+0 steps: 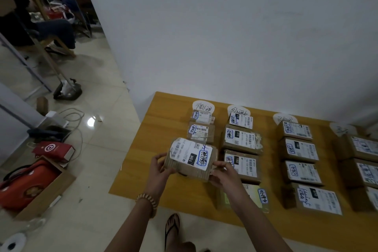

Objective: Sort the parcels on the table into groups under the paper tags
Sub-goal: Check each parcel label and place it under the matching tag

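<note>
- head view: yellow wooden table point(155, 129) against a white wall, carrying all the parcels; the held parcel is over its left part, near the front edge.
- open cardboard box point(51, 188) with a red bag in it, on the floor well left of the held parcel.
- four columns of brown parcels with white labels: two-parcel column point(201, 132) just behind the held parcel, second column point(241, 139) just right of it, third column point(299, 149) further right, fourth column point(362, 147) far right, cut by the frame edge.
- held parcel point(191, 158): brown, wrinkled, white label up with "15h" and blue handwriting; cannot tell if it touches the table.
- left hand point(161, 170): fingers curled round the held parcel's left end.
- right hand point(223, 174): gripping its right end, thumb on top.
- paper tags: one white handwritten tag at the far end of each column; first tag point(203, 106) straight behind the held parcel, past the two-parcel column.
- beaded bracelet point(146, 200) on the left wrist, nearer the camera than the held parcel.
</note>
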